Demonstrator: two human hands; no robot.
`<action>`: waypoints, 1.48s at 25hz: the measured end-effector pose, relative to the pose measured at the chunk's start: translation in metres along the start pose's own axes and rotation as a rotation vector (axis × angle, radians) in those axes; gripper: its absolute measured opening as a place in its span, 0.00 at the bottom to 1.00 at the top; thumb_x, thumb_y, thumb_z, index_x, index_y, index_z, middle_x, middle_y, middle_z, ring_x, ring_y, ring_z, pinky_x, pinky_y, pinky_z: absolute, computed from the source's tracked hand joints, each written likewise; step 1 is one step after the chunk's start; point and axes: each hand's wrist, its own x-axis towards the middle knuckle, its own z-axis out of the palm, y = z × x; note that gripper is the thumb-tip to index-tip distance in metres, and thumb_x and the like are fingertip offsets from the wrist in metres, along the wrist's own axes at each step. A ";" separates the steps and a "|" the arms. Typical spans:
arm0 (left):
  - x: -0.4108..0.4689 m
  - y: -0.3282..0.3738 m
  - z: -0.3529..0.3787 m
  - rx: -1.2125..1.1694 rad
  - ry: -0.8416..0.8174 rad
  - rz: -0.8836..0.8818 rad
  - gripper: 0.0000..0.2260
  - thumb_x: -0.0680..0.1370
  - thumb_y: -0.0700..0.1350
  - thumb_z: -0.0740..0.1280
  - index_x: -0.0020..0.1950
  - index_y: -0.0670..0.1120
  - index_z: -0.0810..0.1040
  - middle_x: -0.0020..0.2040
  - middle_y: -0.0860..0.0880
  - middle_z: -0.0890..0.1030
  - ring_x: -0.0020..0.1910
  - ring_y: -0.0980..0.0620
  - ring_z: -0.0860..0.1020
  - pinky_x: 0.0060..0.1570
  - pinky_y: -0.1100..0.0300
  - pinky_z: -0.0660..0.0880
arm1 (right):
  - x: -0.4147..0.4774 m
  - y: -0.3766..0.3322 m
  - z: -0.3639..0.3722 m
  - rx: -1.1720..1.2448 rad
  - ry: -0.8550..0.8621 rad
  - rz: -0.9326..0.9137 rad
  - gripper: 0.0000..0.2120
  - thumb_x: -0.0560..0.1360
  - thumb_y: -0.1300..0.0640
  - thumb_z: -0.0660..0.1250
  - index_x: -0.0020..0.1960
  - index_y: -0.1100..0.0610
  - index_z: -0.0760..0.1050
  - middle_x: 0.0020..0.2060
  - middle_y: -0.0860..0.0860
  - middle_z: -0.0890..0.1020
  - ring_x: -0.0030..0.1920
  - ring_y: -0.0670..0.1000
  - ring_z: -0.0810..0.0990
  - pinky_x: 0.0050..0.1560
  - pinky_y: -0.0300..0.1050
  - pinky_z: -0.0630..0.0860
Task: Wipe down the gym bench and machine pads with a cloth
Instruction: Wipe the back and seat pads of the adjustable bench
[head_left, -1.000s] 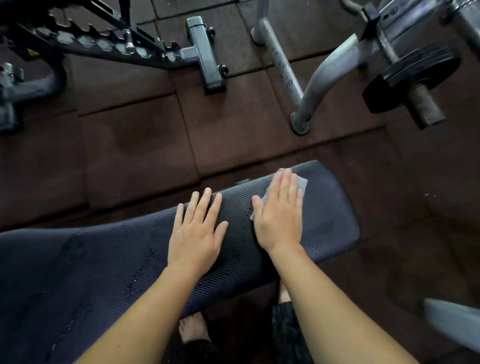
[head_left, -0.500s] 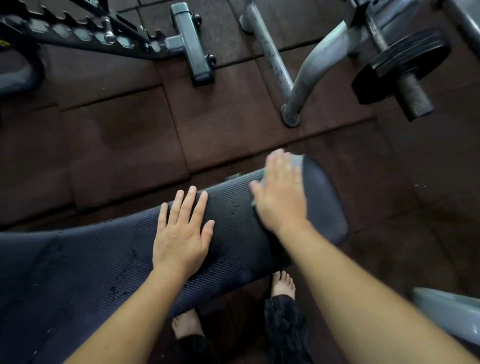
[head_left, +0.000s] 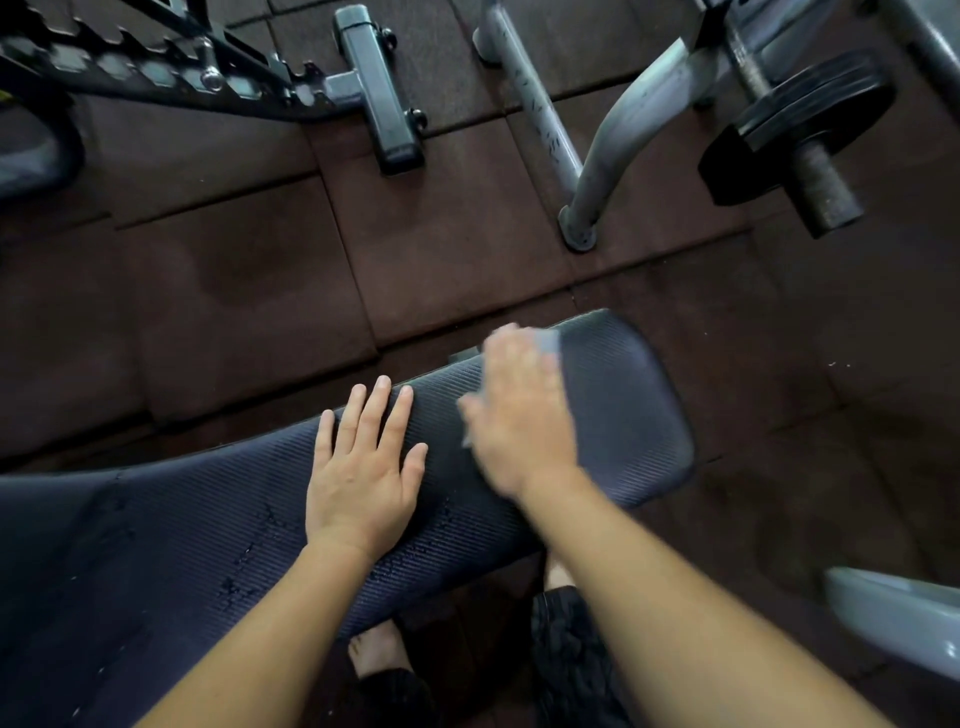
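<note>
Left hand (head_left: 363, 467): lies flat on the bench (head_left: 623, 405), fingers straight and spread, holding nothing.
Right hand (head_left: 519, 415): blurry; its fingers look flat and press the cloth down.
Cloth (head_left: 548, 340): pale, under the right hand, one corner peeking out by the bench's far edge, near its round end.
Done so far: I think only this end is getting rubbed.
Left to do: water drops (head_left: 249, 561) dot the long part; the machine pads, I guess, come later.

Both hands lie flat on the bench pad (head_left: 623, 410), right hand (head_left: 519, 410) over cloth (head_left: 549, 340).
</note>
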 end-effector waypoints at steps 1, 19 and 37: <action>0.000 0.000 0.000 -0.001 0.000 0.005 0.29 0.84 0.60 0.49 0.84 0.52 0.57 0.84 0.50 0.56 0.83 0.47 0.54 0.81 0.43 0.49 | -0.015 -0.015 0.005 -0.011 -0.045 -0.168 0.37 0.81 0.41 0.48 0.83 0.62 0.50 0.83 0.59 0.54 0.83 0.59 0.51 0.81 0.61 0.51; -0.001 -0.002 -0.002 -0.022 -0.010 -0.007 0.29 0.84 0.60 0.48 0.84 0.52 0.54 0.85 0.49 0.55 0.83 0.46 0.52 0.81 0.42 0.49 | -0.073 0.138 0.003 0.049 0.018 0.328 0.36 0.81 0.43 0.48 0.84 0.61 0.48 0.84 0.57 0.50 0.83 0.56 0.47 0.81 0.60 0.51; 0.000 -0.003 -0.005 -0.053 -0.043 0.003 0.29 0.84 0.61 0.47 0.85 0.53 0.53 0.85 0.49 0.53 0.84 0.47 0.50 0.81 0.43 0.48 | -0.090 -0.011 0.026 -0.018 -0.022 -0.115 0.37 0.83 0.43 0.55 0.84 0.60 0.47 0.84 0.58 0.48 0.84 0.56 0.46 0.82 0.57 0.46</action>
